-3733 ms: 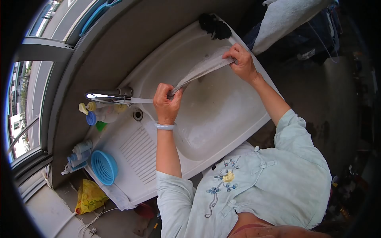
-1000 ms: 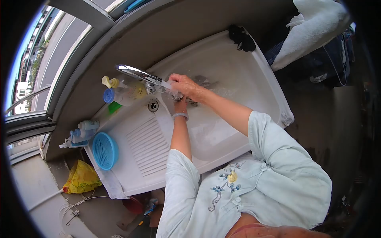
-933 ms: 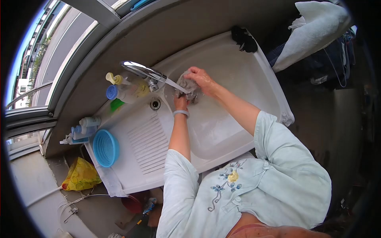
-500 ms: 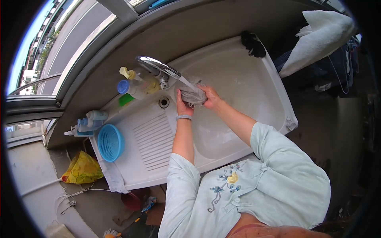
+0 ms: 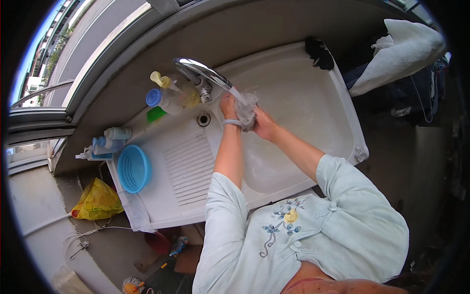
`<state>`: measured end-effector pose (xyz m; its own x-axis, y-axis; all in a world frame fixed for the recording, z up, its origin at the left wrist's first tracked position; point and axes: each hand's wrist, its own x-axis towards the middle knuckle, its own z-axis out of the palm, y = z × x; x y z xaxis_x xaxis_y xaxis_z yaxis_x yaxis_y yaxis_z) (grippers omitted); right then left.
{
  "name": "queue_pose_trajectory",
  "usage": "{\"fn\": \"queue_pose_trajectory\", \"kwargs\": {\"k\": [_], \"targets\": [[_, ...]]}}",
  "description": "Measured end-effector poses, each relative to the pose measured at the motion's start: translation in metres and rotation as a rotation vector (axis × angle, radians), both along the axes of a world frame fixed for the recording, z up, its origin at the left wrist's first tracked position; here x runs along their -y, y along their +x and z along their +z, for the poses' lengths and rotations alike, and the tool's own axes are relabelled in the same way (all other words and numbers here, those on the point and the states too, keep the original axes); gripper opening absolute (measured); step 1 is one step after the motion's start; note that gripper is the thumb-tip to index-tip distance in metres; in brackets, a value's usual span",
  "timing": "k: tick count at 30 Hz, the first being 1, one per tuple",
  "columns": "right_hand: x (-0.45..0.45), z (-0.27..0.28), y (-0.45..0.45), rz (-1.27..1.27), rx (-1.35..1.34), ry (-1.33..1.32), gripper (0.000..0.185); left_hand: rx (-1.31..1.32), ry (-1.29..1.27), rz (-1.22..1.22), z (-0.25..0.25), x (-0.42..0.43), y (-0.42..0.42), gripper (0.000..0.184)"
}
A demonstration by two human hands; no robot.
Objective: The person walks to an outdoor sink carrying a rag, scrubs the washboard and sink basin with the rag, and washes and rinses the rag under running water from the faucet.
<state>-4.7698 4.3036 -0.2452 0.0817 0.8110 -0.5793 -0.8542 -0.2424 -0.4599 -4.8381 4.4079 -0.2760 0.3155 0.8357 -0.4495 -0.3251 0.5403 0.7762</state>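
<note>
Under the running tap (image 5: 208,72), a soaked grey cloth (image 5: 246,109) is bunched between my two hands. My left hand (image 5: 228,106) has hold of its left side, with a pale band at the wrist; its fingers are partly hidden. From the lower right, my right hand (image 5: 265,124) grips the same cloth. Water runs straight onto the cloth and blurs its outline. Both hands are above the left end of the white sink basin (image 5: 303,112).
A ridged washboard (image 5: 188,166) and a drain (image 5: 203,118) lie left of the basin. Pump bottles (image 5: 169,95), a blue basket (image 5: 134,168) and more bottles (image 5: 112,139) stand along the left. A black cloth (image 5: 319,54) hangs over the far rim.
My left hand has moved up and turned over beside the cloth, nearer the spout. The cloth has been squeezed into a different, more upright shape under the water. My view has shifted slightly.
</note>
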Motion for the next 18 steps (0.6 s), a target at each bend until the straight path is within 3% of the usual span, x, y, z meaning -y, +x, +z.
{"fn": "queue_pose_trajectory", "kwargs": {"k": [2,4,7,8,10,12,14,15,17,18], "targets": [[0.008,0.007,0.003,0.029,0.028,0.004,0.035,-0.103,-0.007,-0.05,-0.006,-0.008,-0.005,0.032],[0.007,0.006,0.015,0.4,0.32,0.189,0.042,-0.202,0.185,-0.378,-0.011,-0.011,-0.008,0.034],[-0.003,-0.014,0.045,0.462,0.26,0.095,0.05,-0.256,0.333,-0.514,0.042,0.021,0.009,0.036],[-0.002,0.002,0.049,0.518,0.407,0.116,0.047,-0.248,0.329,-0.526,0.049,0.022,0.013,0.036],[-0.001,0.012,0.04,0.46,0.448,0.079,0.043,-0.711,0.99,-0.54,0.055,0.026,0.017,0.037],[-0.003,0.007,0.034,0.396,0.491,0.043,0.039,-0.737,0.987,-0.521,0.057,0.027,0.018,0.037],[-0.007,-0.013,0.025,0.337,0.916,0.163,0.048,-0.776,0.987,-0.5,0.054,0.028,0.017,0.037],[-0.009,-0.022,0.021,0.329,0.914,0.158,0.048,-0.845,1.001,-0.444,0.05,0.029,0.016,0.033],[-0.011,-0.037,0.013,0.236,1.28,0.157,0.047,-0.913,1.014,-0.394,0.045,0.032,0.016,0.03],[-0.01,-0.042,0.011,0.233,1.278,0.152,0.047,-1.003,0.969,-0.357,0.045,0.034,0.017,0.027]]}}
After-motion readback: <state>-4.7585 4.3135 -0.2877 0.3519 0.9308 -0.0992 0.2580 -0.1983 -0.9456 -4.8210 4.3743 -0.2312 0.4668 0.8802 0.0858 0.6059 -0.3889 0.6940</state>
